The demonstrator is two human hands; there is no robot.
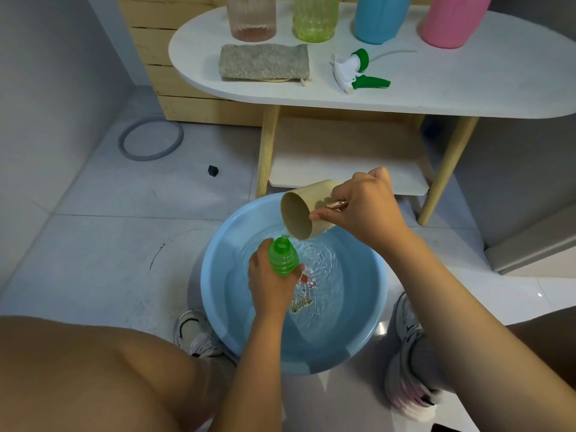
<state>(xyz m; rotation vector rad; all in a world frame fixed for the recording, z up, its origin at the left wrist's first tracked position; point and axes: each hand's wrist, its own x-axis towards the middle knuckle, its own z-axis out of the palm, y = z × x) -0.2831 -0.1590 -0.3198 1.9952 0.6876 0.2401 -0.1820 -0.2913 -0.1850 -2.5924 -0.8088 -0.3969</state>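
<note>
Above the blue basin [361, 313] on the floor, the right hand [364, 207] grasps a tilted cup [299, 210], its rim just over the mouth of the upright green bottle [283, 255]; the left hand [271, 285] clasps this bottle.

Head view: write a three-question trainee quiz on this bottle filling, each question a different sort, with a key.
1. True or false: the right hand tilts the beige cup over the green bottle.
2. Where does the spray head lie? A on the floor; B on the white table; C on the lower shelf.
3. Fill in: the left hand grips the bottle above the blue ____.
Key: 1 true; 2 B; 3 basin.
</note>
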